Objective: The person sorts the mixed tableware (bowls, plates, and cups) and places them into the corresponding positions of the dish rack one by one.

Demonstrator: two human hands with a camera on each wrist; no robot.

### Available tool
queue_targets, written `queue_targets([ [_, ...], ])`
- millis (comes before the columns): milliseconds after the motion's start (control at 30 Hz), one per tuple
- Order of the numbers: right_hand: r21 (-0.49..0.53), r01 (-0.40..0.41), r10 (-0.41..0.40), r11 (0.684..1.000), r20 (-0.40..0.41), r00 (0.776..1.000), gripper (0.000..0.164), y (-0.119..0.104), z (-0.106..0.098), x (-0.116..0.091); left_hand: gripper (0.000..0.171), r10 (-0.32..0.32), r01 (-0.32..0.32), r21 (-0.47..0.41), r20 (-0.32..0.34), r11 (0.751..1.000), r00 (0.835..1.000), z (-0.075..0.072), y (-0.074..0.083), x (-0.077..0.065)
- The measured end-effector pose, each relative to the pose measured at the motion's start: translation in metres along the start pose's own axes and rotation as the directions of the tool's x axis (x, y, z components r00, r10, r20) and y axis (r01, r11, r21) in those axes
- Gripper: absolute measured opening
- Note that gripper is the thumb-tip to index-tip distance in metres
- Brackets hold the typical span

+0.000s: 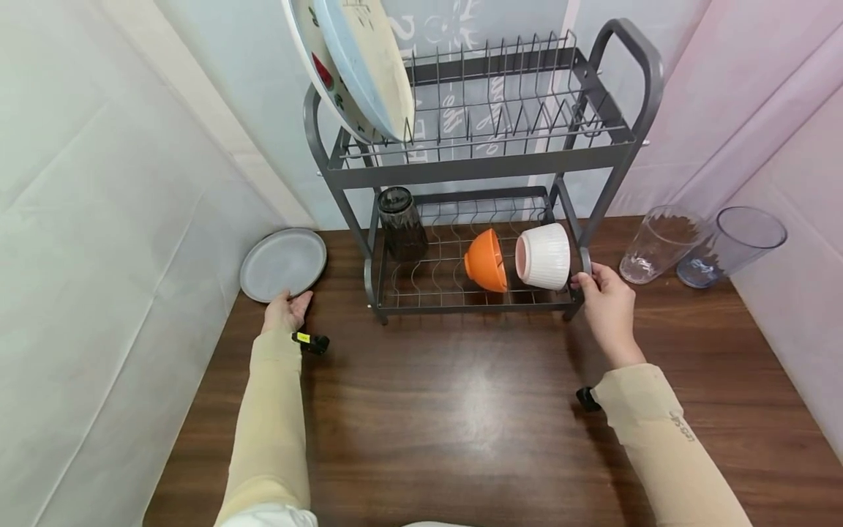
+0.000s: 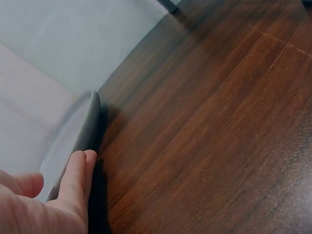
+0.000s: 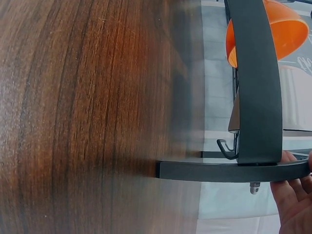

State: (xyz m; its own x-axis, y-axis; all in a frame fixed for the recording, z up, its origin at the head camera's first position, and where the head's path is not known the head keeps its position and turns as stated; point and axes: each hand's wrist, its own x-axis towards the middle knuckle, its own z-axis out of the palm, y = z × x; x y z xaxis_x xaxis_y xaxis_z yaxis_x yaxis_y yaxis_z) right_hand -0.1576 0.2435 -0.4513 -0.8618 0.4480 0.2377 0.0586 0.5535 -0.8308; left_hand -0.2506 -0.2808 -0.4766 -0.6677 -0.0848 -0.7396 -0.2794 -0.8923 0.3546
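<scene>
A round grey plate [image 1: 283, 263] leans by the left wall, and my left hand [image 1: 287, 311] is at its near rim. Extended fingers [image 2: 73, 180] lie along the plate's outer edge in the left wrist view, the thumb held apart from them. My right hand [image 1: 609, 304] grips the front right post of a dark two-tier dish rack [image 1: 474, 172], fingers and thumb around the metal. On its lower shelf an orange bowl [image 1: 486, 262] and a white ribbed bowl [image 1: 548, 256] sit tipped on their sides, and a dark glass [image 1: 402, 227] stands upside down.
Two large plates stand on the upper tier at the left, the nearer one pale with a blue rim [image 1: 365, 69]. Right of the rack are a clear glass [image 1: 661, 245] and a bluish glass [image 1: 731, 245]. White walls flank the brown wooden table [image 1: 435, 410].
</scene>
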Motion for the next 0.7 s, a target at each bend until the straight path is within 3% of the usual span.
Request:
queue_targets([
  [233,-0.004,0.003,-0.003,1.0,-0.007,1.0,0.022,0.001,0.001,-0.004,0.044,0.063,-0.06,0.061,-0.05,0.996,0.997,0.003,-0.001,-0.005],
  [500,0.007,0.012,-0.012,1.0,0.012,1.0,0.023,0.003,0.005,-0.007,0.041,0.196,-0.168,0.174,-0.157,0.97,0.968,0.003,-0.004,-0.005],
  [600,0.006,0.009,-0.009,1.0,0.0,1.0,0.023,0.002,0.004,-0.006,0.043,0.222,-0.191,0.194,-0.147,0.962,0.964,0.004,-0.008,-0.004],
  [700,-0.002,0.009,-0.01,1.0,-0.015,1.0,0.023,0.001,0.002,-0.003,0.047,0.236,-0.213,0.214,-0.088,0.953,0.968,0.003,-0.012,-0.003],
])
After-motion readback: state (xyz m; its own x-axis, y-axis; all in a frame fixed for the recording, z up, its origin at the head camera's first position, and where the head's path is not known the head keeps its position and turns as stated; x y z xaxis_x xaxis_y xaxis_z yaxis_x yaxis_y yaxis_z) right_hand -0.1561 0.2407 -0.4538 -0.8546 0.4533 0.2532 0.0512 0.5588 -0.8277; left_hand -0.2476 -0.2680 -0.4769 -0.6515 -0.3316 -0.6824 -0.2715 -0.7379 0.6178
